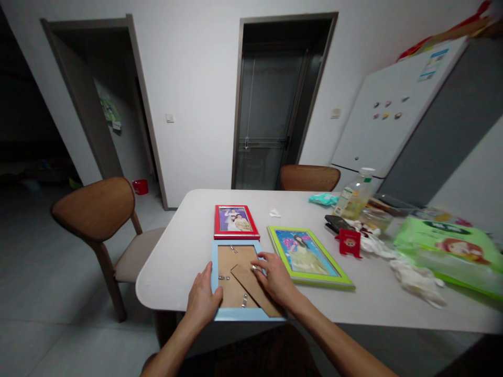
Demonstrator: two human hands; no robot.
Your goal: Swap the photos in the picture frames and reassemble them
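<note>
A light-blue picture frame (215,272) lies face down at the table's near edge, its brown backing board (236,256) and angled stand leg (251,285) facing up. Small metal clips (223,277) sit along the backing's edges. My left hand (202,296) grips the frame's left side, thumb on the border. At the right side, the bent fingers of my right hand (275,275) are closed at another metal clip (254,267), which they partly hide. Touching the blue frame's far edge is a red picture frame (237,222); a lime-green picture frame (310,256) lies to the right.
On the white table (176,262) at right are a plastic bottle (356,193), a red card-like item (349,243), a black object (337,224), crumpled tissues (416,283) and a green tissue pack (451,246). Wooden chairs (96,209) stand at the left and far side.
</note>
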